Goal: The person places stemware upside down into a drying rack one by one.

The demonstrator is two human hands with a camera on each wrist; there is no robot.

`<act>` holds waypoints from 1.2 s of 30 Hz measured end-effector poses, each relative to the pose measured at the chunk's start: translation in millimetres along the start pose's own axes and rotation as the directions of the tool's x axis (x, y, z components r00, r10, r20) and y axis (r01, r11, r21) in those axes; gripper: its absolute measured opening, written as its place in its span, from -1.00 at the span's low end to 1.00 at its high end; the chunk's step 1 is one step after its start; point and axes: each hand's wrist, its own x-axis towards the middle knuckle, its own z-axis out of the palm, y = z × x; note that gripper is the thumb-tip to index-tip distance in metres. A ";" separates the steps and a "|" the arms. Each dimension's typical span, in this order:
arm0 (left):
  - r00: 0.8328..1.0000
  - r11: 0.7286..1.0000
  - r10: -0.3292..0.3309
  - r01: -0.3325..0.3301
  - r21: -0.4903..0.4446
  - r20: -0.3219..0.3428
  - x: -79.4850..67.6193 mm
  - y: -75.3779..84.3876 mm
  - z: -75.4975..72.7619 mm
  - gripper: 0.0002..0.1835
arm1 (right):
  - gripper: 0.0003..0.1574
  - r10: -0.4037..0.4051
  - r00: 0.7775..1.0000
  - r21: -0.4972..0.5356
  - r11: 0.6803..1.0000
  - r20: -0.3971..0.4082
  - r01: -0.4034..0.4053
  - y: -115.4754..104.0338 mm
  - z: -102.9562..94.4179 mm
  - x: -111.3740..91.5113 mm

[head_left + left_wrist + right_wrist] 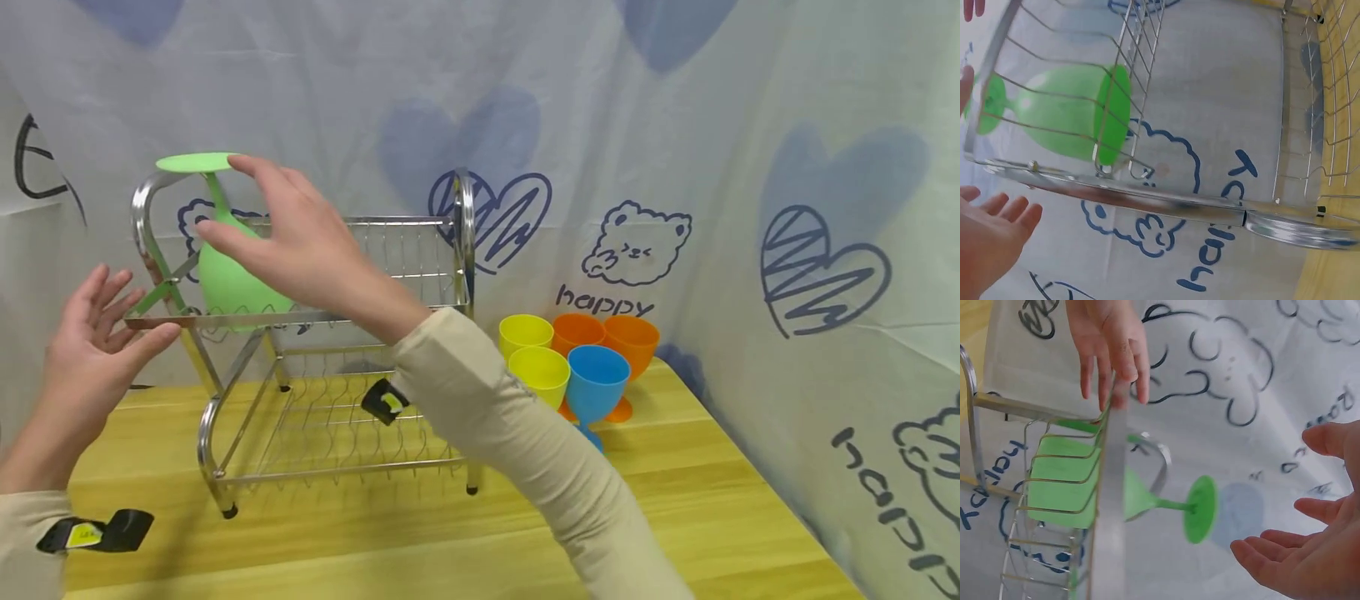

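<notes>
left hand (93, 358): fingers loosely apart, holding nothing; just beside the rack's left end, contact unclear
right hand (307, 242): fingers apart around the goblet's foot and stem, not clamped; right wrist view shows a gap to the foot
rack (468, 242): two-tier metal, between and beyond the fingers
green goblet (236, 275): upside down on upper tier, left end, beside right fingers
done, apparently: one goblet racked, looks let go
left off rack: five upright, right of the right fingers: two yellow goblets (540, 371), blue goblet (597, 379), two orange goblets (632, 342); whether they belong on it, can't tell
bench (675, 500): wood-grain, below fingers
backdrop (315, 83): pale cloth, hearts, bears, "happy", behind fingers and along right side
</notes>
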 end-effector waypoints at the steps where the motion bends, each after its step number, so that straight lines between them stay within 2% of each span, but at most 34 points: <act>1: 1.000 1.000 -0.002 0.002 0.000 -0.011 -2.8 3.4 0.3 -0.11 | -0.14 -0.029 1.000 0.008 1.000 0.002 0.029 -0.1 -4.6 -6.0; 4: 0.999 1.000 -0.018 0.018 0.002 -0.034 -12.8 13.6 1.8 -0.15 | -0.17 -0.128 0.992 0.034 0.991 0.008 0.128 1.9 -16.5 -24.7; 6: 0.999 1.000 -0.029 0.029 0.002 -0.043 -19.6 20.1 4.0 -0.16 | -0.20 -0.212 0.977 0.048 0.976 -0.009 0.212 6.6 -23.7 -37.3; 9: 0.998 1.000 -0.028 0.027 -0.007 -0.052 -28.6 28.2 7.5 -0.18 | -0.25 -0.287 0.956 0.057 0.955 -0.053 0.290 17.5 -35.6 -55.4; 16: 0.994 1.000 0.025 -0.026 -0.010 -0.106 -46.0 42.0 16.6 -0.22 | -0.35 -0.342 0.909 0.055 0.930 -0.237 0.364 53.2 -62.6 -82.1; 20: 0.985 0.997 0.077 -0.078 -0.003 -0.152 -54.2 47.8 23.3 -0.21 | -0.37 -0.305 0.911 0.058 0.941 -0.278 0.333 73.0 -75.9 -91.0; 24: 0.976 0.991 0.130 -0.134 -0.010 -0.173 -62.6 54.9 30.8 -0.21 | -0.38 -0.208 0.932 0.056 0.971 -0.298 0.234 94.1 -84.5 -103.4; 27: 0.975 0.985 0.162 -0.169 -0.036 -0.155 -68.4 59.9 38.4 -0.20 | -0.38 -0.130 0.941 0.057 0.986 -0.311 0.155 111.9 -86.0 -115.6; 29: 0.978 0.982 0.167 -0.177 -0.067 -0.126 -72.6 61.9 44.0 -0.20 | -0.38 -0.097 0.943 0.060 0.991 -0.319 0.122 124.2 -84.7 -124.0; 31: 0.986 0.975 0.152 -0.161 -0.151 -0.072 -77.5 62.0 49.1 -0.20 | -0.37 -0.072 0.943 0.049 0.994 -0.325 0.093 136.1 -82.6 -132.7; 33: 0.993 0.960 0.118 -0.117 -0.256 -0.009 -81.4 60.5 53.4 -0.22 | -0.37 -0.049 0.942 0.041 0.997 -0.332 0.066 147.9 -80.8 -140.9; 36: 0.993 0.939 0.081 -0.049 -0.339 0.082 -85.7 56.9 58.9 -0.23 | -0.36 0.004 0.941 0.031 0.999 -0.337 0.007 164.2 -80.0 -153.3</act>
